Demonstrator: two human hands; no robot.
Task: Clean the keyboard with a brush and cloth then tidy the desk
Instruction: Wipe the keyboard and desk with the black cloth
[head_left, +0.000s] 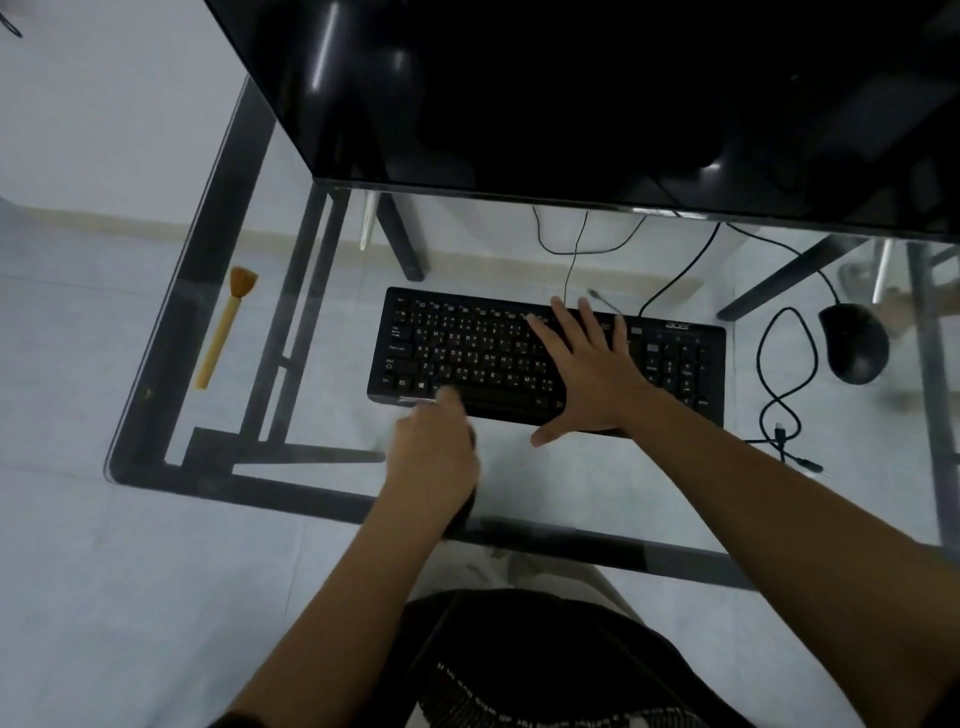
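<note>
A black keyboard (467, 353) lies in the middle of the glass desk (571, 493). My right hand (587, 369) rests flat on its right half, fingers spread and straight. My left hand (431, 457) is at the keyboard's front left edge, blurred, with its fingers curled round a dark cloth (460, 517) that hangs out below the wrist. A brush (223, 327) with a tan handle and orange bristles lies by itself near the desk's left edge, far from both hands.
A black mouse (854, 343) sits at the right, with a looped black cable (779, 395) between it and the keyboard. A large dark monitor (571, 104) fills the back of the desk. Thin wires run behind the keyboard.
</note>
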